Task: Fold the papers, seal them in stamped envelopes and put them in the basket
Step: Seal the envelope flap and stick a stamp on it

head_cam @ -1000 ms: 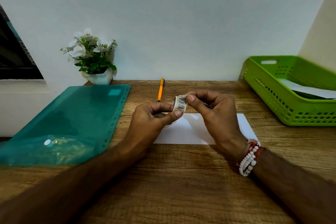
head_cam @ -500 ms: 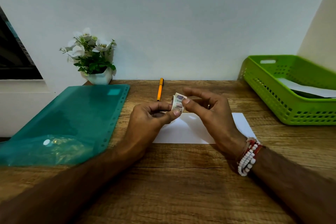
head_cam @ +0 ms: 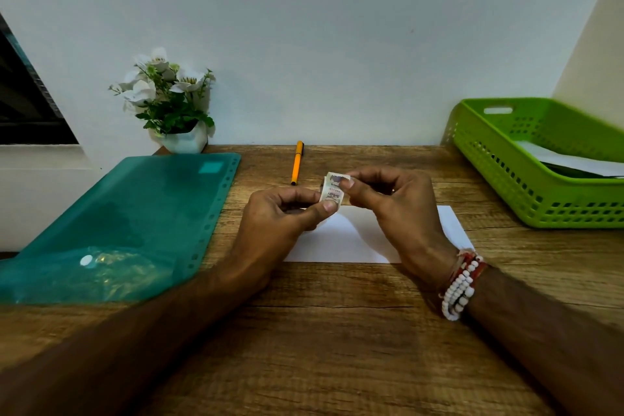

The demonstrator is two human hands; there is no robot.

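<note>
— Where's the stamp (head_cam: 332, 191)?
— Above the white envelope (head_cam: 351, 240), pinched by both: left hand (head_cam: 280, 213) at its lower edge, right hand (head_cam: 395, 203) at the top. Its print is too small to read

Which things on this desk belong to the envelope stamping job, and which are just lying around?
In the job: stamps, pinched between left hand and right hand; white envelope under them; green basket holding white paper.
Lying about: orange pen; flower pot; teal folder.
</note>
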